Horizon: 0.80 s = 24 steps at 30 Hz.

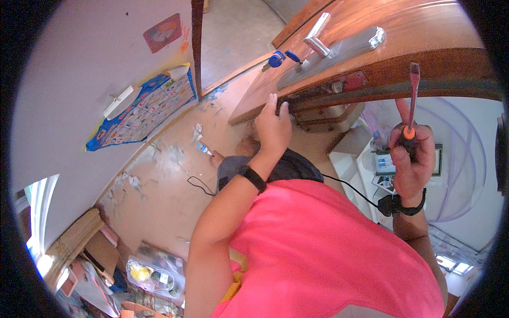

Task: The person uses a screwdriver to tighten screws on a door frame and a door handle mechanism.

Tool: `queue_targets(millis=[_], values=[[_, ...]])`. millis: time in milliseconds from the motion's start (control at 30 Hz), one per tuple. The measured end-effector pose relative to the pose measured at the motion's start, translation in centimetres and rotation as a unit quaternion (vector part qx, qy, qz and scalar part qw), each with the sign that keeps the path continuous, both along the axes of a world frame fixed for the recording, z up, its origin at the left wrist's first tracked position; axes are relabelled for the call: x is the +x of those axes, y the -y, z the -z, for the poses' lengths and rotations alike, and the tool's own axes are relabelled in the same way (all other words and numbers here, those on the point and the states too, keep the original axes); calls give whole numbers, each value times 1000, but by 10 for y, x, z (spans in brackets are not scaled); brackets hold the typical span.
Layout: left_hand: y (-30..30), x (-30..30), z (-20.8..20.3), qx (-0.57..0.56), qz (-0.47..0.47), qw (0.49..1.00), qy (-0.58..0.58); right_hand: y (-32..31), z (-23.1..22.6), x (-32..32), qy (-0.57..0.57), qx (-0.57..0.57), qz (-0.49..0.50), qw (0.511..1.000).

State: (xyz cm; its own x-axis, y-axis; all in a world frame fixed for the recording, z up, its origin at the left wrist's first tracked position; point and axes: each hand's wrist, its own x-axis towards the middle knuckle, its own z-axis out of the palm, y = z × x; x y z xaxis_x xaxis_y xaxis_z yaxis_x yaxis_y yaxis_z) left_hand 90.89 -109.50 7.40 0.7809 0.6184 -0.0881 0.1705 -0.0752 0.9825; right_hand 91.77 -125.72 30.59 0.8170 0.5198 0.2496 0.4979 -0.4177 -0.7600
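Observation:
My right hand (413, 153) is wrapped round the dark and orange handle of a screwdriver (414, 98). Its metal blade points up, in front of the brown wooden door (424, 32). My left hand (273, 127) is at the lower part of the door's edge, with thumb and finger stretched out and apart. Whether it touches the wood I cannot tell. In the door's edge sits a metal lock plate (344, 85). A silver lever handle (318, 42) on a long plate is fixed to the door's face, and keys with blue heads (277, 59) hang at the keyhole below it.
A colourful poster (148, 108) and a white wall fitting (119, 102) are on the left wall. A clear plastic box (156, 278) and cardboard (74, 244) lie at the lower left. White shelving (350, 153) stands behind the door. Scraps (135, 182) litter the floor by the wall.

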Motion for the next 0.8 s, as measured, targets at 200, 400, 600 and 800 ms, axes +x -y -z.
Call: queue_targets(millis=[200, 400, 600, 800], values=[[7, 0, -6, -90, -16, 996, -19, -13, -2, 3, -27, 13, -26, 999], [-5, 4, -8, -105, -17, 994, -38, -16, -2, 5, -32, -8, -17, 999], [-4, 10, -5, -75, -62, 995, 25, -21, -2, 6, -32, -18, -16, 999], [-20, 10, -7, 71, -99, 984, 128, -16, -2, 11, -26, -22, -20, 999]])
